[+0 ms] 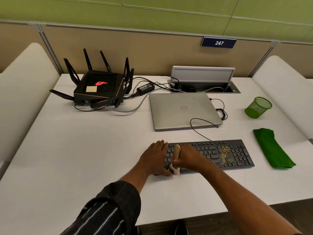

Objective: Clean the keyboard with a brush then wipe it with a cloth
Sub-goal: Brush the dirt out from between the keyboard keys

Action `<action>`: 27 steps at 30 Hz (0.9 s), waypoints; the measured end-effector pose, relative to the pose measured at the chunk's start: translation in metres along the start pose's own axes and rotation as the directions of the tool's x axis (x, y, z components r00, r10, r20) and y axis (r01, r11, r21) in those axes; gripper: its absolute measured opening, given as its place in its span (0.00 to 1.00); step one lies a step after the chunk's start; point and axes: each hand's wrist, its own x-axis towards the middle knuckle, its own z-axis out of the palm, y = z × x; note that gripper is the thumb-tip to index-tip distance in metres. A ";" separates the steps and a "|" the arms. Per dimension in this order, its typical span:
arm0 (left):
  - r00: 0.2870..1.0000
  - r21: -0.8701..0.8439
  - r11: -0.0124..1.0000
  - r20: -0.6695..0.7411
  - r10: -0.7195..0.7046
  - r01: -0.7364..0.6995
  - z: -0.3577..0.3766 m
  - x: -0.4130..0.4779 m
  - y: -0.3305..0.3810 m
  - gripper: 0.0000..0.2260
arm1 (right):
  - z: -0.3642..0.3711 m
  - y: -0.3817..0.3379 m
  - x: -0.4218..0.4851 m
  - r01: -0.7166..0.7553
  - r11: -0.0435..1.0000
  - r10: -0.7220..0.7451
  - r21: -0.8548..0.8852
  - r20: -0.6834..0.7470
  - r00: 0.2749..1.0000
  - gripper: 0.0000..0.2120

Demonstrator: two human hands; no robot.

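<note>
On the white counter (84, 141), near its front edge, lies the black keyboard (213, 152), its cable looping back toward the closed silver laptop (183, 110) behind it. We lay our left hand (155, 156) flat over the keyboard's left end, fingers straight and close together, pressing down on the keys and the frame. Our right hand (188, 158) sits just beside it, curled tightly round the brush (177, 150). The pale wooden handle sticks up between the two hands, and the white bristles touch the keys at the front left corner. Yellow crumbs (226, 156) are scattered over the keys on the right part of the keyboard, well apart from the brush. Just to the right of the keyboard, not touching it, a folded green cloth (272, 148) lies on the counter. Behind the cloth stands a green mesh cup (258, 107), tilted a little. At the far left we see a black router (100, 87) with its antennas up and a red logo glowing on top.
</note>
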 end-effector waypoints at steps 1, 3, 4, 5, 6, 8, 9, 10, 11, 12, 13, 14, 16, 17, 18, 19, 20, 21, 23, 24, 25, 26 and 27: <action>1.000 -0.002 1.000 0.004 -0.001 0.001 0.000 -0.001 0.000 0.58 | -0.001 -0.001 0.000 -0.003 1.000 0.003 -0.011 -0.002 1.000 0.04; 1.000 -0.003 1.000 0.013 -0.004 0.004 0.000 -0.002 -0.001 0.59 | -0.002 0.001 0.002 -0.036 0.999 0.037 0.021 -0.056 0.998 0.05; 1.000 0.003 1.000 0.017 -0.004 0.004 -0.001 -0.002 -0.001 0.59 | -0.002 0.003 0.003 -0.057 0.997 0.062 0.053 -0.090 0.994 0.05; 1.000 0.009 1.000 0.019 -0.005 0.004 -0.001 -0.003 -0.002 0.59 | -0.002 0.005 0.004 -0.070 0.994 0.080 0.081 -0.119 0.990 0.05; 1.000 0.012 1.000 0.018 -0.005 0.004 -0.001 -0.004 -0.002 0.59 | -0.001 0.006 0.005 -0.075 0.992 0.089 0.098 -0.146 0.985 0.06; 1.000 0.013 1.000 0.015 0.000 0.000 -0.002 -0.007 -0.003 0.59 | 0.002 0.006 0.006 -0.074 0.991 0.094 0.111 -0.186 0.978 0.05; 1.000 0.012 1.000 0.014 0.002 -0.002 -0.003 -0.008 -0.003 0.59 | 0.003 0.005 0.006 -0.067 0.990 0.091 0.120 -0.200 0.976 0.04; 1.000 0.009 1.000 0.012 0.004 -0.004 -0.003 -0.008 -0.004 0.59 | 0.005 0.005 0.006 -0.054 0.989 0.082 0.135 -0.208 0.975 0.04; 1.000 0.004 1.000 0.009 0.004 -0.004 -0.004 -0.009 -0.004 0.59 | 0.006 0.005 0.005 -0.032 0.989 0.061 0.147 -0.200 0.978 0.03; 1.000 -0.001 1.000 0.008 0.002 -0.002 -0.004 -0.010 -0.005 0.59 | 0.008 0.006 0.005 -0.001 0.989 0.026 0.146 -0.171 0.985 0.03; 1.000 -0.004 1.000 0.009 0.000 0.000 -0.004 -0.010 -0.005 0.59 | 0.009 0.007 0.004 0.031 0.992 -0.015 0.122 -0.123 0.992 0.04; 1.000 -0.006 1.000 0.010 -0.001 0.001 -0.003 -0.011 -0.006 0.59 | 0.010 0.008 0.002 0.063 0.995 -0.058 0.081 -0.071 0.996 0.04; 1.000 -0.011 1.000 0.011 -0.006 0.006 -0.003 -0.012 -0.006 0.59 | 0.010 0.008 0.000 0.109 0.994 -0.110 0.020 0.002 0.994 0.05; 1.000 -0.015 1.000 0.012 -0.007 0.007 -0.003 -0.012 -0.006 0.59 | 0.009 0.008 0.000 0.113 0.993 -0.114 0.017 0.023 0.993 0.04; 1.000 -0.018 1.000 0.013 -0.006 0.006 -0.003 -0.012 -0.006 0.59 | 0.008 0.008 0.001 0.116 0.993 -0.116 0.018 0.037 0.993 0.03; 1.000 -0.020 1.000 0.014 -0.005 0.006 -0.003 -0.012 -0.007 0.59 | 0.007 0.007 0.002 0.115 0.993 -0.116 0.021 0.046 0.992 0.02; 1.000 -0.022 1.000 0.015 -0.004 0.004 -0.003 -0.013 -0.007 0.59 | 0.006 0.006 0.002 0.117 0.993 -0.118 0.025 0.045 0.992 0.03; 1.000 -0.023 1.000 0.014 -0.001 0.002 -0.003 -0.013 -0.008 0.59 | 0.006 0.005 0.002 0.114 0.993 -0.115 0.033 0.030 0.993 0.03; 1.000 -0.024 1.000 0.006 0.001 -0.001 -0.004 -0.014 -0.009 0.59 | 0.005 0.001 0.002 0.095 0.994 -0.092 0.058 -0.051 0.994 0.04; 1.000 -0.024 1.000 -0.001 0.004 -0.004 -0.004 -0.015 -0.010 0.59 | 0.005 -0.001 0.002 0.076 0.995 -0.068 0.071 -0.112 0.991 0.04; 1.000 -0.023 1.000 -0.007 0.006 -0.006 -0.004 -0.015 -0.010 0.59 | 0.007 -0.003 0.002 0.050 0.995 -0.035 0.090 -0.167 0.985 0.04; 1.000 -0.024 1.000 -0.010 0.008 -0.008 -0.003 -0.016 -0.011 0.59 | 0.009 -0.005 0.002 0.030 0.993 -0.006 0.115 -0.207 0.978 0.04; 1.000 -0.025 1.000 -0.011 0.009 -0.009 -0.003 -0.016 -0.011 0.59 | 0.012 -0.006 0.002 0.015 0.990 0.017 0.139 -0.224 0.975 0.04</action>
